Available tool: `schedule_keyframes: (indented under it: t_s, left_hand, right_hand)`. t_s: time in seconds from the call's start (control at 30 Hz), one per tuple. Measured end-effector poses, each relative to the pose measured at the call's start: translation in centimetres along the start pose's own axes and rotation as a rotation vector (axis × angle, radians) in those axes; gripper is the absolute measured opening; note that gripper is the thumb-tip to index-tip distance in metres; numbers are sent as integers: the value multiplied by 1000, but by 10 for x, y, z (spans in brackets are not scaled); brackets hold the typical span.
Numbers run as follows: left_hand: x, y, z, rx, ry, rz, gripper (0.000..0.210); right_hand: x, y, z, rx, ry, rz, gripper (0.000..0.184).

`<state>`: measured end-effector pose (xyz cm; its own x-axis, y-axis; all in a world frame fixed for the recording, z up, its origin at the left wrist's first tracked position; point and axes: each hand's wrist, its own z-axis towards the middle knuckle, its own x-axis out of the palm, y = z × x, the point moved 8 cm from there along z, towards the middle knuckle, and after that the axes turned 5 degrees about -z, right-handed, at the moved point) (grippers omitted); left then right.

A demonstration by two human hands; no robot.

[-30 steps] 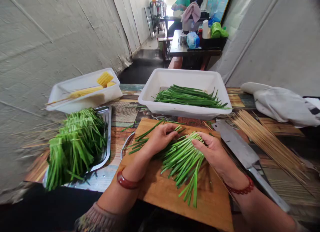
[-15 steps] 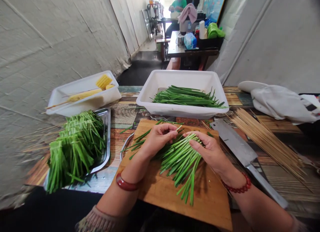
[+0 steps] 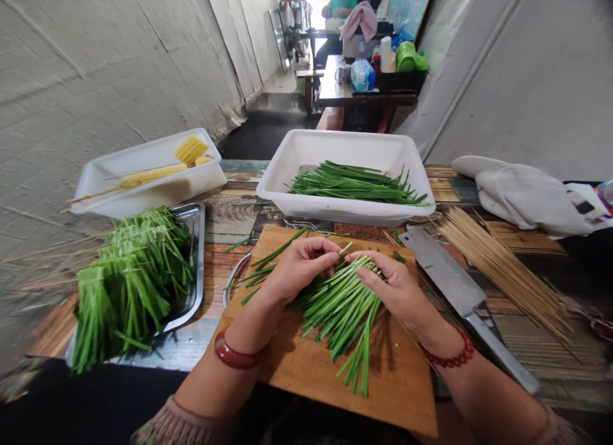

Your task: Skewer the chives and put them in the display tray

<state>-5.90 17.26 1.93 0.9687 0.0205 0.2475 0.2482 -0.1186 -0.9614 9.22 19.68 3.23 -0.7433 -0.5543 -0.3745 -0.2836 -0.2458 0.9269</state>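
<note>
Skewered greens [image 3: 129, 288]: left of left hand [image 3: 304, 269]. Left hand: fingertips pinched on one stalk [image 3: 345, 248]. Green bunch [image 3: 338, 314]: between hands, in curled grip of right hand [image 3: 390, 282]; seemingly mid-threading, calling for careful stalk alignment. Cleaver [image 3: 447, 272]: right of right hand.

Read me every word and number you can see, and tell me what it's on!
No words, brands or numbers can be read here.
Blue-and-white packet on the far table: any print is too small and blurred.
Blue panel behind it: too blurred to read.
Cleaver: no lettering I can make out.
</note>
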Motion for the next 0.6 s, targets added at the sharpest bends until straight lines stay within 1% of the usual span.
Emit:
schedule_keyframes:
  t_s: [0.33,0.43,0.6]
  left_hand:
    - [-1,-15,-1,107,-78,82,16]
    - [0,-16,-2,100,-89,74,17]
    - [2,-12,-2,64,-71,20,22]
  right_hand:
    - [0,-1,-2,-9,-16,-50,29]
    - [1,1,-2,-14,-7,-60,29]
    - [0,4,-3,-23,-14,-80,29]
